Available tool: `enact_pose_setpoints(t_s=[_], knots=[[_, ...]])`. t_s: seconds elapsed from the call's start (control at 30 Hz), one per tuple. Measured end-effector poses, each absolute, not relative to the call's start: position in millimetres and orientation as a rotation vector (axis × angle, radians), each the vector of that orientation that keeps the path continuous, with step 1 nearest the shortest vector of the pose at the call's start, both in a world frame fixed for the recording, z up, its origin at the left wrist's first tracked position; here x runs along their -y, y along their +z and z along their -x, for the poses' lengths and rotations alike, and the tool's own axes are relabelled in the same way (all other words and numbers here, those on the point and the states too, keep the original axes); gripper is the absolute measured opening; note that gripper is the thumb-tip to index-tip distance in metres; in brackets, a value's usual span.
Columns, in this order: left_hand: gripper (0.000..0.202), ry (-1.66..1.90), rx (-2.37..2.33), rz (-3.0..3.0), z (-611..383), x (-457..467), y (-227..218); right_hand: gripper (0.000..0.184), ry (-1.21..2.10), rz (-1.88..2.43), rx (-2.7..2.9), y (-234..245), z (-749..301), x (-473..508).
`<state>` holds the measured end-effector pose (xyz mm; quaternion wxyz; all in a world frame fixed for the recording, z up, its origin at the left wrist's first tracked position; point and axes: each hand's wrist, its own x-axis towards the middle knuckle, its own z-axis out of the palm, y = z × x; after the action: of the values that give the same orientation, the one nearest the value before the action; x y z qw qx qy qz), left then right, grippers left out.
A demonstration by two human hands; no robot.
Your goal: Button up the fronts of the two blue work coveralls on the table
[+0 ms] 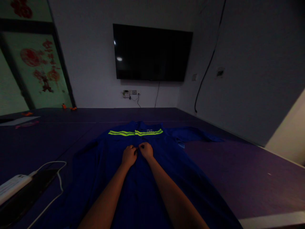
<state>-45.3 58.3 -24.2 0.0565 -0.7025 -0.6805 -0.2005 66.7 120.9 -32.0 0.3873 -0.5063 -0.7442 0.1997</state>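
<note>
Both hands at the front of the blue jacket

Head view: I have the blue jacket (164, 159) spread on the purple floor (238, 165), its collar (137, 123) toward the far edge and its body running back to the near edge of the picture. A yellow-green reflective stripe (149, 132) crosses the chest, stepping slightly at the front opening. One sleeve (197, 133) reaches out toward the floor's right edge; the other side of the jacket lies in dark folds toward the left.

My left hand (130, 155) and right hand (146, 150) meet at the front opening, just below the stripe. The left fingers are curled together and clamped on the cloth; the right thumb and fingers are bent in, pinching the cloth just beside them. The light is too dim for me to tell whether a button sits between the fingertips.

At the floor's near left corner I see a white device (14, 186) resting partly over a flat black device (38, 187), with a white cable (60, 183) looping beside the jacket. Small orange objects (73, 108) lie along the far left edge. A dark television (152, 54) hangs on the wall beyond the far edge.
</note>
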Motion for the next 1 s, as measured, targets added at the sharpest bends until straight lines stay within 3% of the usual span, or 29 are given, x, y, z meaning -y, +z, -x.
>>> enact_pose_setpoints(t_s=[1.0], knots=[[0.029, -0.584, 2.098, 2.134, 44.4, -57.4, -23.3, 0.018, 0.500, 1.293, 1.898, -31.7, -66.8, -120.4]])
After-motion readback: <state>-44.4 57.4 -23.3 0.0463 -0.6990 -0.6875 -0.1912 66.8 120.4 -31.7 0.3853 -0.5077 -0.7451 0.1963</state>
